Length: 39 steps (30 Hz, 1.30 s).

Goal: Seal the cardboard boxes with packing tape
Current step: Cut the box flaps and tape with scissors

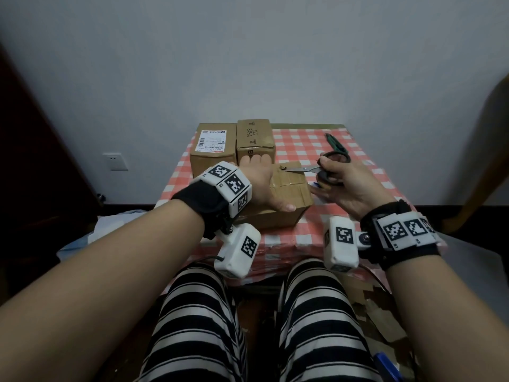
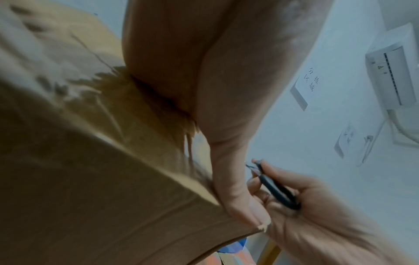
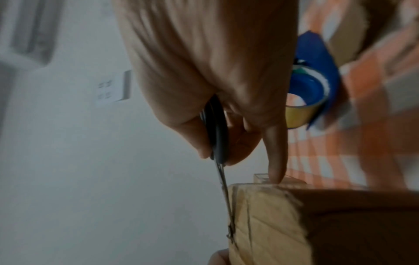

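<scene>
A brown cardboard box with clear tape across its top sits mid-table, in front of my knees. My left hand lies flat on its lid, fingers straight toward the far edge and thumb at the near edge; in the left wrist view this palm presses the box. My right hand grips black-handled scissors, whose blades point left over the box's far right corner. In the right wrist view the scissors meet the taped corner of the box. A tape roll in a blue dispenser lies behind that hand.
Two more cardboard boxes stand at the back left of the checkered table. A green utility knife lies at the back right. A wooden chair stands to the right, and my striped knees are against the table's front edge.
</scene>
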Available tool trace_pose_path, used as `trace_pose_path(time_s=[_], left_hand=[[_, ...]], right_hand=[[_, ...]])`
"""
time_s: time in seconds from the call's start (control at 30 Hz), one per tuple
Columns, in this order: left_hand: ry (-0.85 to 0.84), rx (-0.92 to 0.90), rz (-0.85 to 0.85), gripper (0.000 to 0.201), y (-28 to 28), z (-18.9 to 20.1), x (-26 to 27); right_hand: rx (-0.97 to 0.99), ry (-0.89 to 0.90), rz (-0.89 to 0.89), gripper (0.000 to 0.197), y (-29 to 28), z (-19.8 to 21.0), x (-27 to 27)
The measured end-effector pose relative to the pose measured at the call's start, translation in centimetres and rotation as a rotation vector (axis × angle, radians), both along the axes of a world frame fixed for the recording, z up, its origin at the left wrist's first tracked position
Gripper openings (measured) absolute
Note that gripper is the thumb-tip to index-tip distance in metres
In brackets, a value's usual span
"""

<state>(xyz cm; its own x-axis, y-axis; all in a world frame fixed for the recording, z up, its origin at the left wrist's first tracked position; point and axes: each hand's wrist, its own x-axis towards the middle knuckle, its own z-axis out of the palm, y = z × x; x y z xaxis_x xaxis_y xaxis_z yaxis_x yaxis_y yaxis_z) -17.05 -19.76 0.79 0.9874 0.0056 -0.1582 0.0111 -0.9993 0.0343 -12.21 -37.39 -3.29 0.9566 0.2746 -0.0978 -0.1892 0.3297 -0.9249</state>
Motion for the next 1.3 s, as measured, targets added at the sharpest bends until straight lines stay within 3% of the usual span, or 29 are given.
trace_pose_path(time_s=[0.13, 0.37, 0.7, 0.93, 1.1, 1.3], left_hand=[[-0.002, 0.009, -0.012, 0.097, 0.1, 0.0, 0.1], [0.005, 0.009, -0.014, 0.099, 0.2, 0.0, 0.2], [0.0, 0.007, -0.014, 0.097, 0.2, 0.1, 0.1], [-0.003, 0.012, -0.021, 0.097, 0.1, 0.1, -0.1], [-0.016, 0.012, -0.028, 0.091, 0.1, 0.0, -0.1], [-0.008, 0.0, -0.018, 0.094, 0.1, -0.2, 0.0]], right_hand=[[0.1, 0.101, 0.039, 0.03, 0.1, -1.2, 0.4], [0.163, 0.161, 0.015, 0.028, 0.2, -1.8, 0.6], [-0.169, -0.199, -0.079, 0.008, 0.1, 1.9, -0.8], [-0.381, -0.304, -0.071, 0.011, 0.9, 3.1, -1.0], [-0.3, -0.209, 0.014, 0.011, 0.1, 3.4, 0.2], [-0.059, -0.01, 0.053, 0.02, -0.4, 1.1, 0.8]])
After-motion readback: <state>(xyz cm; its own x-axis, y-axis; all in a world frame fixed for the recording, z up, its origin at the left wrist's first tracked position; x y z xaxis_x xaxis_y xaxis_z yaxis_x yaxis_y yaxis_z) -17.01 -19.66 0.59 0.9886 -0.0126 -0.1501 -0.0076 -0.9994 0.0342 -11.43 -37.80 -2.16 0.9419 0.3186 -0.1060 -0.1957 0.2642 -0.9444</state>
